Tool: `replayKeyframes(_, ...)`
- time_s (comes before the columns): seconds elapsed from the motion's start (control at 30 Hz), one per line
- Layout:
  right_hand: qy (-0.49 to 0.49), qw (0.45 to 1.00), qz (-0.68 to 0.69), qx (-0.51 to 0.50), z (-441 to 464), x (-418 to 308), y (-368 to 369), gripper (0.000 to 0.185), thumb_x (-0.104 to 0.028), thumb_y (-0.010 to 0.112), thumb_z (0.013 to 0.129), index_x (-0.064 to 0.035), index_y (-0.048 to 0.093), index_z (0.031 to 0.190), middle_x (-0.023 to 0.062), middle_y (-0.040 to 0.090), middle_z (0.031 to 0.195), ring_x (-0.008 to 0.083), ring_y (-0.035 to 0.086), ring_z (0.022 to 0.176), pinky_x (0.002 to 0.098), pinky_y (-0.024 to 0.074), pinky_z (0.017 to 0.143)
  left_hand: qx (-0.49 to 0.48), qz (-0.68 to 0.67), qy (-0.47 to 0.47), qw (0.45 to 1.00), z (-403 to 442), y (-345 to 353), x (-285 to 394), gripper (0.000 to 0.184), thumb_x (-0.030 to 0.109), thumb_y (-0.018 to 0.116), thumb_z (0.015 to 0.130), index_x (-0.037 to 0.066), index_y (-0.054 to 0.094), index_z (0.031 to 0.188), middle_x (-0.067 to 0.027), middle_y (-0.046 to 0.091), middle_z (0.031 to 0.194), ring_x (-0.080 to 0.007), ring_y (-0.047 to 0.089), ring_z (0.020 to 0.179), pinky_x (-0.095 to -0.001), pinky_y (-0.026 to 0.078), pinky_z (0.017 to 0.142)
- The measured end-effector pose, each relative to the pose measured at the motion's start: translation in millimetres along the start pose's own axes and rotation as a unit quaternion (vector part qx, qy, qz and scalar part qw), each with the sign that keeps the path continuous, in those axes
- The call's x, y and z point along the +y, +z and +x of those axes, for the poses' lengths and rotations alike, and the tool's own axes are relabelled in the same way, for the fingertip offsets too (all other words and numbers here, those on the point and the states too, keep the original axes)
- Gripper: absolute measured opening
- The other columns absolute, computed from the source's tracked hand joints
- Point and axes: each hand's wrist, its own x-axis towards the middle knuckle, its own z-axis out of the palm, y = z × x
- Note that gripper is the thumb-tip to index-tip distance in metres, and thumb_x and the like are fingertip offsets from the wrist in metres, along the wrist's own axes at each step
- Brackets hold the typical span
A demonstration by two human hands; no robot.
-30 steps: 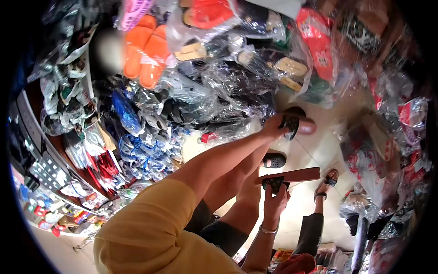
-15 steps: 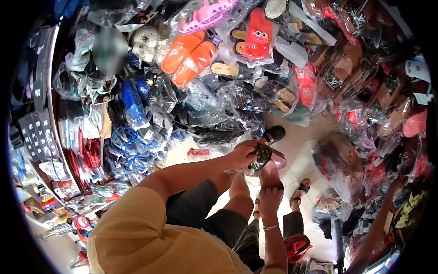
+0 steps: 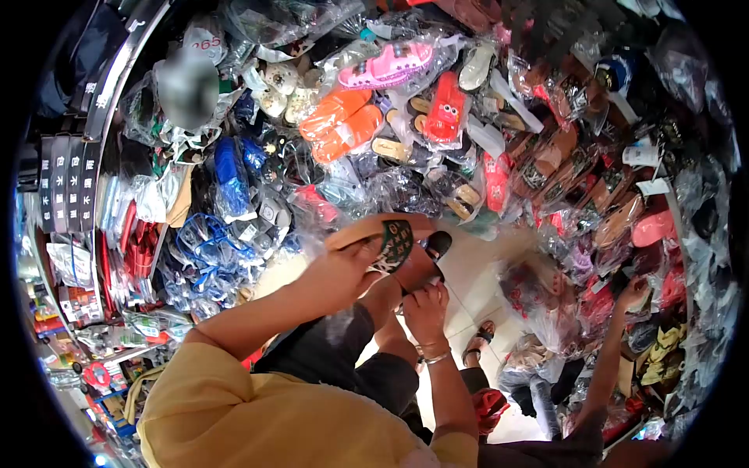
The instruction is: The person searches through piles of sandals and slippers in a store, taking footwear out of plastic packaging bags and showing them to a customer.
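My left hand [image 3: 343, 269] is closed round a brown slipper [image 3: 361, 231] with a dark green patterned strap, held up in front of my legs. A second brown slipper [image 3: 417, 269] lies against it, its end pinched by the fingers of my right hand [image 3: 427, 306]. A clear plastic bag hangs near the left hand. Past the slippers, part of a dark sandal shows. Orange slippers [image 3: 339, 125] in plastic lie in the pile ahead.
Bagged footwear is heaped ahead and to the right, including a red pair [image 3: 445, 109] and a blue shoe [image 3: 231, 178]. Another person's hand [image 3: 633, 295] reaches in at the right. A person's sandalled foot [image 3: 479, 341] stands on the tiled floor.
The slippers have been brought together and moved left and nearer my body. My view has shifted, showing more of the right side, and the other person's arm reaches further into the pile.
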Motion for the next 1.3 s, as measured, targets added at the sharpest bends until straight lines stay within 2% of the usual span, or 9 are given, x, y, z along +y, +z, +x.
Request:
replayKeyframes(0.1,-0.038,0.999,0.023,0.007,33,-27,-14,0.01,-0.013,0.061,0.063,-0.0129,0.053,0.07,0.0038,0.05,0.081,0.0238,0.05,0.091,0.0483,0.0333,0.093,-0.008,0.057,-0.044,0.997,-10,-53,9,0.062,0.02,0.068,0.074,-0.001,0.041,0.126,-0.0211,0.058,0.1,-0.0361,0.058,0.09,-0.0431,0.048,0.077)
replayKeyframes(0.23,-0.084,0.993,0.081,0.019,60,-49,-27,0.013,-0.013,0.06,0.06,-0.0131,0.051,0.07,0.0034,0.048,0.08,0.024,0.049,0.09,0.0485,0.0333,0.093,0.327,0.09,0.288,0.896,-18,-93,-29,0.083,0.039,0.075,0.07,0.002,0.035,0.133,-0.0186,0.052,0.117,-0.0229,0.053,0.08,-0.0353,0.044,0.069)
replayKeyframes(0.3,-0.12,0.982,0.147,-0.019,73,-56,-43,0.014,-0.013,0.06,0.06,-0.0131,0.051,0.07,0.0036,0.048,0.08,0.0239,0.049,0.09,0.0488,0.0329,0.094,0.413,-0.124,0.154,0.889,3,-79,-54,0.102,0.056,0.075,0.062,0.0,0.032,0.135,-0.0199,0.045,0.126,-0.0244,0.05,0.096,-0.0333,0.041,0.077)
replayKeyframes(0.47,-0.125,0.946,0.267,-0.133,130,-50,-90,0.015,-0.005,0.06,0.061,-0.0085,0.049,0.07,0.0072,0.043,0.075,0.0288,0.046,0.083,0.0417,0.0415,0.087,0.146,-0.34,-0.018,0.929,61,-50,-90,0.096,0.067,0.062,0.069,-0.005,0.04,0.129,-0.0152,0.044,0.131,-0.0214,0.039,0.123,-0.0355,0.03,0.102)
replayKeyframes(0.5,-0.124,0.946,0.266,-0.138,139,-44,-98,0.015,-0.005,0.06,0.061,-0.0085,0.049,0.07,0.0072,0.043,0.075,0.0288,0.046,0.083,0.0417,0.0415,0.087,0.152,-0.515,-0.021,0.844,75,-39,-89,0.085,0.062,0.058,0.076,-0.005,0.043,0.126,-0.0131,0.047,0.127,-0.0201,0.044,0.118,-0.0349,0.032,0.101)
replayKeyframes(0.7,-0.093,0.971,0.041,-0.218,179,-1,-116,0.005,-0.011,0.057,0.067,-0.0105,0.052,0.068,0.0048,0.047,0.072,0.0216,0.05,0.077,0.0347,0.0395,0.074,0.041,-0.418,-0.283,0.862,166,-52,-89,0.066,0.052,0.051,0.086,-0.008,0.053,0.114,-0.0129,0.06,0.104,-0.0173,0.054,0.096,-0.0287,0.042,0.086)
replayKeyframes(0.8,-0.081,0.972,0.025,-0.218,194,5,-103,0.005,-0.016,0.054,0.069,-0.0117,0.054,0.071,0.0038,0.049,0.074,0.0191,0.049,0.076,0.0332,0.0367,0.073,0.076,-0.509,-0.363,0.777,183,-17,-111,0.069,0.053,0.051,0.085,-0.01,0.054,0.111,-0.0133,0.061,0.1,-0.0152,0.055,0.091,-0.0272,0.043,0.081)
replayKeyframes(1.03,-0.063,0.942,0.11,-0.311,229,34,-90,0.006,-0.013,0.054,0.07,-0.0095,0.059,0.071,0.0062,0.051,0.073,0.0212,0.051,0.075,0.0356,0.0365,0.073,0.228,-0.536,-0.295,0.757,173,9,-124,0.067,0.05,0.057,0.084,0.0,0.039,0.126,-0.0091,0.051,0.114,-0.0156,0.048,0.103,-0.029,0.041,0.088)
replayKeyframes(1.3,-0.071,0.94,0.157,-0.294,266,37,-49,0.007,-0.015,0.058,0.071,-0.0076,0.058,0.072,0.0072,0.053,0.075,0.022,0.052,0.077,0.0339,0.0379,0.073,0.123,-0.564,-0.413,0.704,149,63,-102,0.105,0.027,0.081,0.065,0.003,0.008,0.136,-0.017,0.04,0.125,-0.0255,0.041,0.117,-0.0367,0.039,0.095)
